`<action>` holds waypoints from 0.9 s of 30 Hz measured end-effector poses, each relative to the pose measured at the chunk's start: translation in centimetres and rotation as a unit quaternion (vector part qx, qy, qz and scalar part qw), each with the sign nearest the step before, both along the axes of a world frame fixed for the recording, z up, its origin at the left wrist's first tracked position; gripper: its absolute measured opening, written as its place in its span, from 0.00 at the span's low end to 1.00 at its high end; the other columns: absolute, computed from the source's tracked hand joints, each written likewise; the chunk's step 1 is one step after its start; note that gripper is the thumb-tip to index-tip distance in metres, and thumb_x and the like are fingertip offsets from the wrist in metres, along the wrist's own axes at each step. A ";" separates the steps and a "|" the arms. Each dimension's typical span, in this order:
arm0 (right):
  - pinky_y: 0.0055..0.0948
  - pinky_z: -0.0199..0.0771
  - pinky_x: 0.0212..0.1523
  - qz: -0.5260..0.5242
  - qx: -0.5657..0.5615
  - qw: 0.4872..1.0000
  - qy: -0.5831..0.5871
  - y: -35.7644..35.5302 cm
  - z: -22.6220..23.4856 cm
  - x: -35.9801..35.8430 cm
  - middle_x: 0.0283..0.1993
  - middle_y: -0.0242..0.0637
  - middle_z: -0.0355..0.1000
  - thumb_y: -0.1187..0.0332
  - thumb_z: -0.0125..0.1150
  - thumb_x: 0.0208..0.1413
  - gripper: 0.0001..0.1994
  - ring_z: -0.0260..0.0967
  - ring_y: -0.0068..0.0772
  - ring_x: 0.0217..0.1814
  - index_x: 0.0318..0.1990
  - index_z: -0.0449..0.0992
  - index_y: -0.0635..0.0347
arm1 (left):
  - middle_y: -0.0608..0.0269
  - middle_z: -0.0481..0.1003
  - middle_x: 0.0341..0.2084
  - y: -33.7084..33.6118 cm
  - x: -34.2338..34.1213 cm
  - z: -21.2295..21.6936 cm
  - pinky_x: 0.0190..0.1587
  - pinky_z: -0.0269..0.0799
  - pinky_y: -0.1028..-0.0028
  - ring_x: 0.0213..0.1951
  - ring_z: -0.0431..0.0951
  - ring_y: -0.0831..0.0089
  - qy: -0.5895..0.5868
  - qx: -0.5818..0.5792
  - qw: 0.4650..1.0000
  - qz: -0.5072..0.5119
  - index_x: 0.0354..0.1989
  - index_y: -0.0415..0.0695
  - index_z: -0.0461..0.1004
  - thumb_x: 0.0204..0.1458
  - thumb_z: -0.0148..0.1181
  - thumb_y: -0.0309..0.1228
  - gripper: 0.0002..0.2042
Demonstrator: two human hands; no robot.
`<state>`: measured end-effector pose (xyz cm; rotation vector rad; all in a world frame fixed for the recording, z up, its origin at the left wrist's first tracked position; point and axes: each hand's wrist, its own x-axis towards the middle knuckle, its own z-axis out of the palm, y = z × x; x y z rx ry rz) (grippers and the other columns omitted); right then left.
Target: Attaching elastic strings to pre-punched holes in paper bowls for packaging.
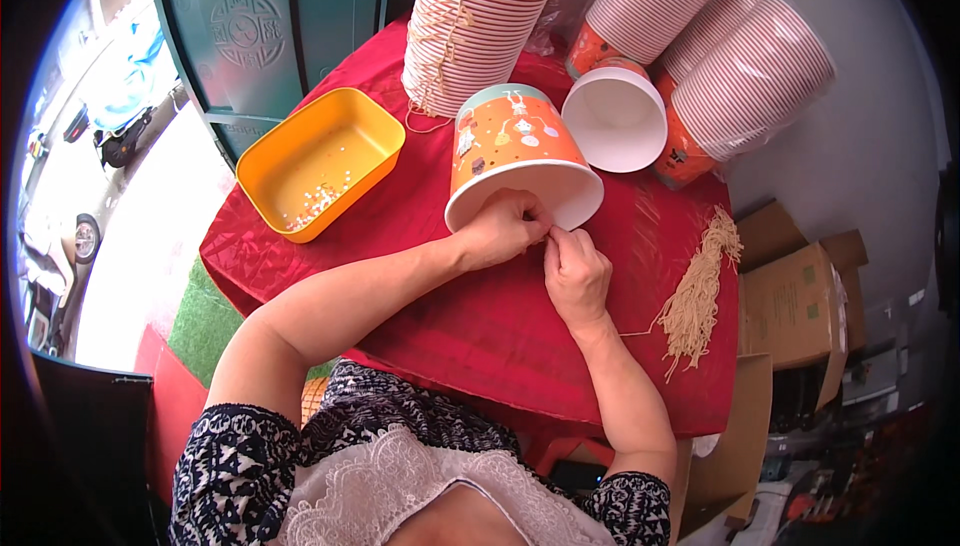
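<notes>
A large orange paper bucket [508, 138] with printed figures stands on the red tablecloth, tilted so that its white rim and part of its inside face me. My left hand [503, 227] is at the mouth of this bucket, thumb and fingers pinched together. Just right of it, my right hand [578, 274] is closed too, its fingertips meeting those of the left below the rim. Whatever they pinch is too small to make out. A bundle of cream strings [703, 296] lies to the right, with one loose strand trailing toward my right forearm.
A yellow plastic tub [325, 131] holding small white and pinkish bits [318, 204] sits at the left. Behind stands a tall stack of paper buckets [478, 41] draped with string. More stacks in plastic [755, 76] lie beside an open white bucket [617, 124]. Cardboard boxes [790, 311] flank the table [640, 346].
</notes>
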<state>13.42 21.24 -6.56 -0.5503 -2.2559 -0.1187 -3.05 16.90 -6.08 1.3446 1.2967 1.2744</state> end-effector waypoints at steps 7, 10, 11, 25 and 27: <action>0.38 0.73 0.23 -0.001 -0.028 1.000 0.003 0.1 -0.3 -0.3 0.27 0.43 0.71 0.78 0.63 0.49 0.06 0.72 0.46 0.24 0.35 0.77 0.63 | 0.63 0.73 0.24 0.0 0.0 0.3 0.26 0.70 0.78 0.24 0.72 0.79 -0.008 -0.012 1.000 -0.008 0.32 0.35 0.73 0.57 0.56 0.28 0.07; 0.34 0.72 0.27 0.037 -0.127 0.988 0.078 0.1 -0.5 -0.3 0.28 0.45 0.72 0.81 0.61 0.51 0.04 0.72 0.41 0.25 0.35 0.77 0.67 | 0.63 0.73 0.24 0.0 0.2 0.2 0.26 0.70 0.78 0.24 0.72 0.79 -0.023 -0.008 1.000 -0.011 0.34 0.35 0.73 0.58 0.56 0.27 0.07; 0.34 0.73 0.28 0.037 -0.187 0.977 0.094 0.0 -0.5 -0.2 0.30 0.46 0.74 0.80 0.60 0.52 0.04 0.74 0.43 0.27 0.35 0.77 0.67 | 0.63 0.73 0.24 -0.1 0.2 0.3 0.26 0.70 0.78 0.24 0.72 0.79 -0.027 -0.001 1.000 -0.014 0.35 0.36 0.73 0.58 0.56 0.27 0.06; 0.22 0.61 0.23 0.036 -0.474 0.864 0.165 0.2 0.5 0.4 0.18 0.28 0.68 0.74 0.58 0.57 0.07 0.59 0.14 0.22 0.32 0.79 0.70 | 0.57 0.74 0.31 -0.1 0.2 -0.3 0.32 0.76 0.73 0.30 0.77 0.71 0.053 0.054 0.997 -0.030 0.34 0.34 0.71 0.51 0.53 0.17 0.04; 0.22 0.61 0.23 0.032 -0.476 0.863 0.166 0.0 0.9 0.4 0.18 0.28 0.67 0.74 0.58 0.57 0.08 0.59 0.14 0.22 0.32 0.79 0.71 | 0.57 0.74 0.31 -0.1 0.2 -0.3 0.33 0.76 0.73 0.31 0.77 0.71 0.082 0.059 0.994 -0.035 0.35 0.34 0.72 0.50 0.54 0.17 0.04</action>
